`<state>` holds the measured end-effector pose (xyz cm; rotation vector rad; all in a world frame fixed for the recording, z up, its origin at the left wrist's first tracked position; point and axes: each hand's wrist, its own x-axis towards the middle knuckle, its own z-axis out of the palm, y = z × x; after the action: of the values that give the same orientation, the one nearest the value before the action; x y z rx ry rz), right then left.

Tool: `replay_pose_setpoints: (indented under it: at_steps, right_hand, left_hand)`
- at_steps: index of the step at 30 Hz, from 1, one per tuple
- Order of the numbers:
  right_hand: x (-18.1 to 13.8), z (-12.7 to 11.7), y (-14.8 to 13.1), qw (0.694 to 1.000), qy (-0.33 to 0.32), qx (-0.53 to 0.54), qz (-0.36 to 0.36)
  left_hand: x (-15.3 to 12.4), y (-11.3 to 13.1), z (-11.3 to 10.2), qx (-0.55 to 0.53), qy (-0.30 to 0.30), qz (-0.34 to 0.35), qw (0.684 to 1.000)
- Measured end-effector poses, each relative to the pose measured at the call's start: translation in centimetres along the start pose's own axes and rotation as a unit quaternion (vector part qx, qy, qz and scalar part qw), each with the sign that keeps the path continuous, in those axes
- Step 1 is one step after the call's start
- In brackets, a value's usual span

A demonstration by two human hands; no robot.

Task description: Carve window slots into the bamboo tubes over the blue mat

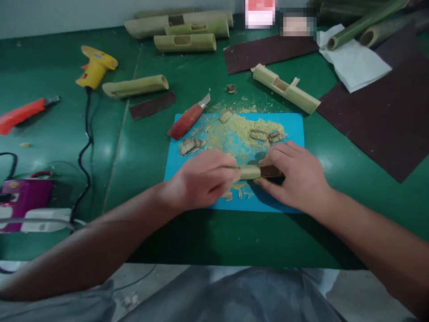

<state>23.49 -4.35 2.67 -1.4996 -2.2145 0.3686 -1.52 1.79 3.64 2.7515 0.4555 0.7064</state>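
Observation:
My left hand (203,179) grips one end of a short pale bamboo piece (250,172) held level over a blue mat (291,129). My right hand (295,176) presses a dark strip of sandpaper (271,171) around the piece's other end. Yellow sawdust (234,132) and small bamboo offcuts (264,135) lie on the mat behind my hands. A red-handled knife (187,120) rests on the mat's far left corner.
On the green table (140,147) lie a yellow glue gun (95,67) with its black cord, a red cutter (20,114), several cut bamboo tubes (186,42), a notched bamboo tube (284,88), dark sandpaper sheets (385,116), white paper (355,62) and a purple device (23,194).

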Motion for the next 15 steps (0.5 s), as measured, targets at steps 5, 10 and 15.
replay_pose_setpoints:
  at_steps: [5,10,15]
  right_hand:
    - [-0.04,-0.02,-0.05,1.000,0.005,0.000,-0.002]
    - [-0.07,-0.15,-0.08,1.000,0.003,-0.002,0.001]
    - [0.02,-0.17,-0.07,1.000,-0.005,-0.003,0.004]
  left_hand:
    - [-0.24,-0.32,-0.18,-0.008,0.000,-0.002,1.000]
    - [-0.41,-0.42,-0.29,0.003,0.011,-0.010,1.000]
    - [-0.49,-0.49,-0.17,-0.015,0.019,-0.014,1.000]
